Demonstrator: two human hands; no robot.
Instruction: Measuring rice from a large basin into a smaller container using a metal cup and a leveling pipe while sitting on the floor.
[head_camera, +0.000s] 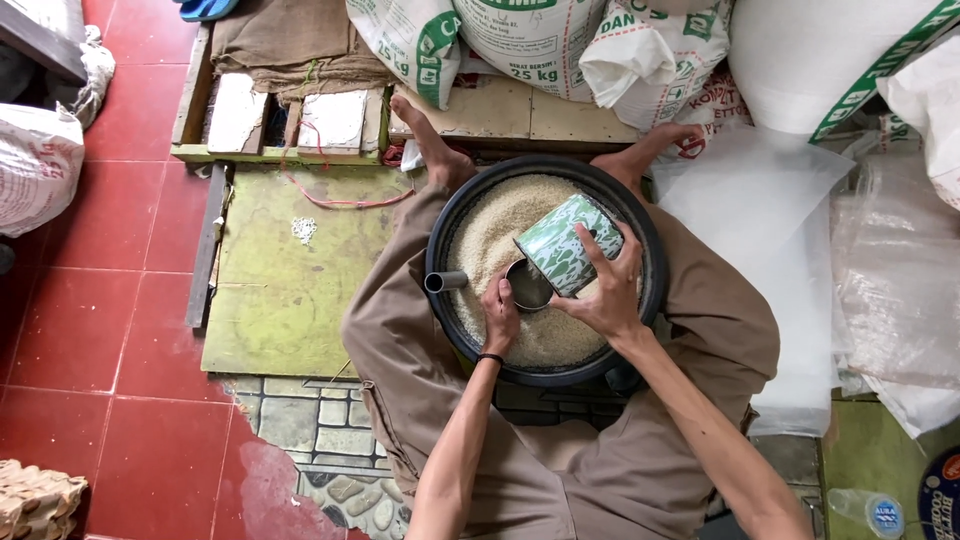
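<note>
A large black basin (441, 232) full of pale rice grain sits between my legs. My left hand (499, 316) grips a small metal scoop cup (528, 285) with a short tubular handle (446, 281), resting on the grain. My right hand (607, 288) holds a green and white patterned tin can (565, 242), tilted with its mouth down toward the scoop cup. The two vessels touch just above the grain.
Big white sacks (540, 40) stand behind the basin on wooden pallets (500, 115). Clear plastic bags (780, 230) lie to the right. A yellow-green board (285, 270) lies on red floor tiles to the left. A small bottle (868, 510) lies at the lower right.
</note>
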